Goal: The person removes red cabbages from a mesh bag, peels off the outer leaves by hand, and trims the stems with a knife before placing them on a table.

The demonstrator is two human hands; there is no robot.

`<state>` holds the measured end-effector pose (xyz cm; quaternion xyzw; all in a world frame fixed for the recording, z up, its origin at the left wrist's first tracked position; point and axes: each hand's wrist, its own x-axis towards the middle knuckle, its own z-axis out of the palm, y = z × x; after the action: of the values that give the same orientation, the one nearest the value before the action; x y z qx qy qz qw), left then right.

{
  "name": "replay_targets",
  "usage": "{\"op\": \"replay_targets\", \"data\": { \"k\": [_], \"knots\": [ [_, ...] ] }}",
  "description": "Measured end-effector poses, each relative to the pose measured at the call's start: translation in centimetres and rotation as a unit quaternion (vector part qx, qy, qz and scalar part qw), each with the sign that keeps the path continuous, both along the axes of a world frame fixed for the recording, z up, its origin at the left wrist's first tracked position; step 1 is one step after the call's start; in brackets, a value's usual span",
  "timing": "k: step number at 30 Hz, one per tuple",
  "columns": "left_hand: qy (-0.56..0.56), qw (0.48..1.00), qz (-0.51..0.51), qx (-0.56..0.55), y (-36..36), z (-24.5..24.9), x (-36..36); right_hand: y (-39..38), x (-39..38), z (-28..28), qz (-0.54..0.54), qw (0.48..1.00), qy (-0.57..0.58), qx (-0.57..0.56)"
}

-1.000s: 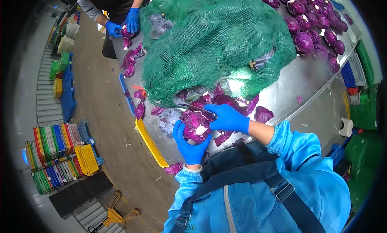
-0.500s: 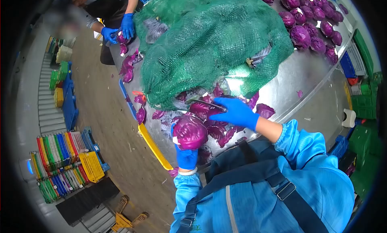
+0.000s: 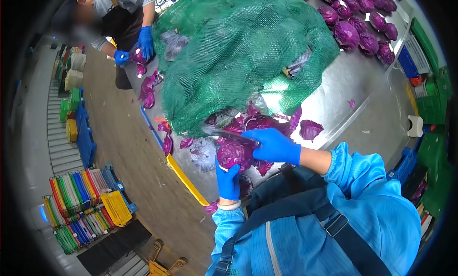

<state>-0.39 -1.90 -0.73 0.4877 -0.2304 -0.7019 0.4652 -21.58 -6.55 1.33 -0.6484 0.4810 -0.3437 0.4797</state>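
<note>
In a blue glove, my left hand point(image 3: 228, 183) is closed on the lower side of a red cabbage point(image 3: 234, 155), thumb toward me. My right hand point(image 3: 274, 145), also gloved in blue, grips a knife point(image 3: 228, 133) with its blade pointing left above the cabbage. The fingers of that hand are against or very near the cabbage's right side; exact contact is hidden. Loose purple leaves point(image 3: 260, 123) lie just beyond both hands, and one curled leaf point(image 3: 311, 130) rests to the right. Greyish outer leaves point(image 3: 203, 153) lie left of the cabbage.
A large green mesh net point(image 3: 248, 56) covers much of the metal table point(image 3: 348, 92). Several red cabbages point(image 3: 346, 35) are gathered at the far right. Across the table, a co-worker's blue-gloved hands point(image 3: 145, 43) handle another cabbage point(image 3: 137, 56). A yellow strip point(image 3: 186, 180) edges the table's left side.
My right hand has come down and left to the cabbage with the knife. My left hand and the cabbage have shifted slightly right. The camera view has also moved a little.
</note>
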Motion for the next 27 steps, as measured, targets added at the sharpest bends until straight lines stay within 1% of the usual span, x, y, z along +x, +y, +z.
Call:
{"op": "replay_targets", "data": {
  "k": [1,2,4,5,7,8,9,10,12,13,15,16,17,18,19,20,22,23,24,26,27],
  "knots": [
    [0.020,1.000,-0.021,0.005,0.3,0.4,0.3,-0.5,-0.5,0.1,-0.009,0.996,0.077,0.048],
    [0.070,0.997,-0.016,0.018,0.9,-0.1,1.2,-1.1,-1.0,-0.4,-0.094,0.990,0.081,-0.068],
    [0.170,0.984,-0.004,0.042,1.8,-1.5,2.8,-3.4,-3.4,0.0,-0.140,0.975,0.130,0.117],
    [0.148,0.988,0.008,0.050,2.0,-1.8,3.1,-3.3,-3.4,0.5,-0.123,0.983,0.124,0.049],
    [0.160,0.986,-0.038,0.012,1.8,-1.9,3.4,-2.7,-3.0,1.0,-0.091,0.986,0.109,-0.086],
    [0.167,0.984,-0.062,-0.005,1.4,-1.2,3.1,-2.0,-2.1,1.2,-0.037,0.991,0.061,-0.113],
    [0.130,0.987,-0.090,-0.005,1.0,-0.3,2.6,-1.5,-0.7,1.7,0.017,0.990,0.014,-0.141],
    [0.094,0.989,-0.117,-0.006,0.2,1.7,1.4,-1.3,0.0,2.0,0.072,0.982,-0.031,-0.170],
    [0.056,0.989,-0.140,-0.009,-0.2,2.6,1.2,-2.0,-0.4,2.8,0.126,0.985,-0.071,-0.097],
    [0.053,0.989,-0.136,-0.009,-0.3,2.3,1.8,-2.3,-0.4,3.1,0.155,0.982,-0.094,-0.060],
    [0.038,0.993,-0.113,0.009,-0.4,1.8,2.8,-2.4,-0.6,2.1,0.165,0.978,-0.130,0.009],
    [0.024,0.993,-0.118,0.000,-0.5,1.2,3.4,-2.3,-0.9,1.7,0.169,0.974,-0.145,0.044],
    [0.012,0.992,-0.125,-0.010,-0.6,0.4,4.1,-2.4,-1.6,2.5,0.193,0.970,-0.132,0.069],
    [0.000,0.991,-0.132,-0.022,-0.7,-0.4,4.6,-2.6,-2.3,2.6,0.112,0.960,-0.219,0.136],
    [-0.030,0.987,-0.141,-0.065,-1.0,0.6,4.1,-2.8,-3.1,2.5,0.030,0.932,-0.302,0.201],
    [-0.075,0.977,-0.155,-0.123,-1.4,1.3,3.6,-3.1,-3.8,2.6,-0.049,0.886,-0.378,0.265],
    [-0.170,0.940,-0.179,-0.235,-2.2,2.4,2.9,-5.0,-5.8,3.5,-0.156,0.926,-0.291,0.186],
    [-0.158,0.939,-0.176,-0.250,-2.2,2.7,2.6,-4.8,-5.9,3.1,-0.147,0.983,-0.092,0.053],
    [-0.182,0.924,-0.183,-0.280,-2.7,3.0,2.3,-3.9,-5.8,2.4,-0.106,0.994,0.031,0.021],
    [-0.224,0.894,-0.196,-0.334,-3.3,3.5,1.4,-2.1,-4.5,-1.9,-0.018,0.997,-0.070,-0.013],
    [-0.236,0.883,-0.207,-0.348,-3.6,3.7,0.9,-1.1,-4.5,-0.8,0.020,0.978,-0.160,0.135]
  ]
}}
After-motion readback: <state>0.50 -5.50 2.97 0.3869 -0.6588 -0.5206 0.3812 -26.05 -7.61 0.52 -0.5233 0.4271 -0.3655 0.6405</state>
